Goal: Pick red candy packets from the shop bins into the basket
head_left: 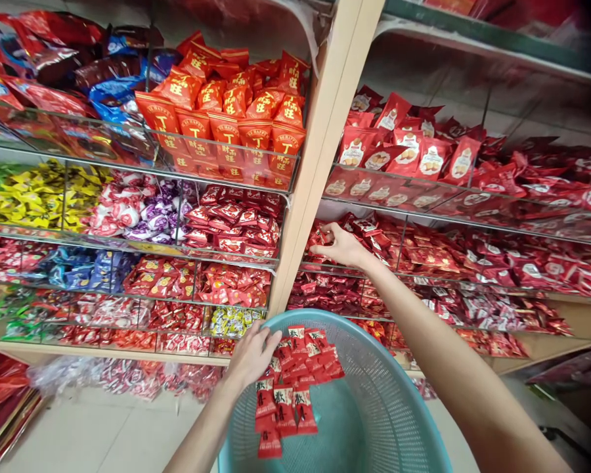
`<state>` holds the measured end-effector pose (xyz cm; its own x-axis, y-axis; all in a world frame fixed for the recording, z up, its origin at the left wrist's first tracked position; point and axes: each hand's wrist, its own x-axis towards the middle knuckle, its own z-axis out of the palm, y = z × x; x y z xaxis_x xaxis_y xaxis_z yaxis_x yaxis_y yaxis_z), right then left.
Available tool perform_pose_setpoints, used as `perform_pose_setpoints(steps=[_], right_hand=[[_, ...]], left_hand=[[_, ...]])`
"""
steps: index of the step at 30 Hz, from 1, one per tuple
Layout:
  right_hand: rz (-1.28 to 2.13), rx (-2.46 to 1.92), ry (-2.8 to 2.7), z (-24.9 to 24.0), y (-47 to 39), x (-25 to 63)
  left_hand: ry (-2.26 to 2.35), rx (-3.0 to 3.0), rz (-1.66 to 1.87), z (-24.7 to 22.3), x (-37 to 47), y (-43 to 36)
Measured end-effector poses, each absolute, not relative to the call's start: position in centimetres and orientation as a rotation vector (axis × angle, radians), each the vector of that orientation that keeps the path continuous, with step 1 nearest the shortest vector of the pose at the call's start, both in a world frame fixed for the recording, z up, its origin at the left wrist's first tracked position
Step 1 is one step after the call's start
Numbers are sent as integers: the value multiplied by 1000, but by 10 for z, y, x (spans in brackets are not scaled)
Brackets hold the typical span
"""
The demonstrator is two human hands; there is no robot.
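Two bare forearms [438,335] crossed the lower part of the frame. The left hand [250,355] lay at the near-left rim of a blue-green plastic basket [404,394], its thumb extended toward the inside and its other fingers bent and partly hidden. How firmly it held the rim could not be told. The basket filled the bottom centre, its perforated wall curving round to the right and its lower part cut off by the frame edge. Inside, on the left, lay a batch of red packets [285,407] with pale labels and dark characters, overlapping one another; part of the basket's floor showed beside them.

Farther in, near the centre, the right hand [345,246] reached into a shelf compartment of red-wrapped sweets [374,230]. Thumb and forefinger were curved and parted, with red wrapping between their tips; whether they gripped a packet could not be made out. The hand and forearm covered some of the sweets.

A pale wooden post [320,118] divided the shelving. At upper centre-left, orange-red bags [226,125] stood behind a clear front; at upper right, red pouches [404,151] filled another tier. Yellow-wrapped sweets [34,194] lay at left. The far right was blurred, and its top corner was black.
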<state>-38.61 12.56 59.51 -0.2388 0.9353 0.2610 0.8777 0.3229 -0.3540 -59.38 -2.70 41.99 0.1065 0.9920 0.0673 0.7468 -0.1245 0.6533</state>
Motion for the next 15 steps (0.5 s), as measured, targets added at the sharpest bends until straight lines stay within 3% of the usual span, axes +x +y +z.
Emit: perform_pose_setpoints(steps=[7,15], right_hand=[[306,-1290,-2239,610,28,-375],[603,-1261,-2778,492,-47,-369]], left_hand=[[1685,1955,718,421,-594,-26],[1654,1974,737,421,-593,-26]])
